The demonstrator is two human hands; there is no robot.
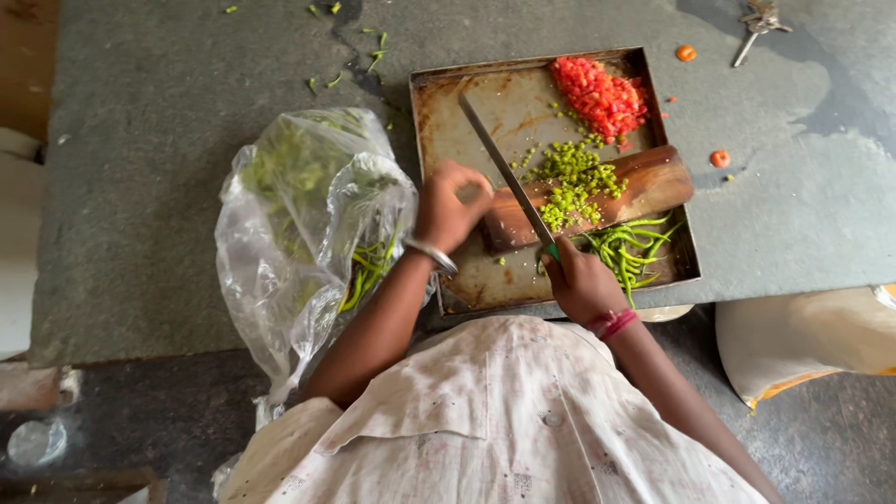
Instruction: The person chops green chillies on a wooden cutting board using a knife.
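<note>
My right hand (581, 282) grips the green handle of a long knife (504, 170), whose blade slants up and left across a worn metal tray (448, 121). My left hand (450, 207) rests curled at the left end of a small wooden cutting board (658, 177) inside the tray; whether it holds anything is hidden. Chopped green chilli pieces (571, 179) lie on the board and spill onto the tray. Whole green chillies (630, 248) sit at the tray's lower right. A heap of diced tomato (597, 95) fills the tray's top right corner.
A crumpled clear plastic bag (299, 215) holding more green chillies lies left of the tray on the grey stone counter (149, 187). Tomato bits (720, 159) and green scraps are scattered about. A metal tool (758, 22) lies top right. A white sack (803, 341) sits below the counter edge.
</note>
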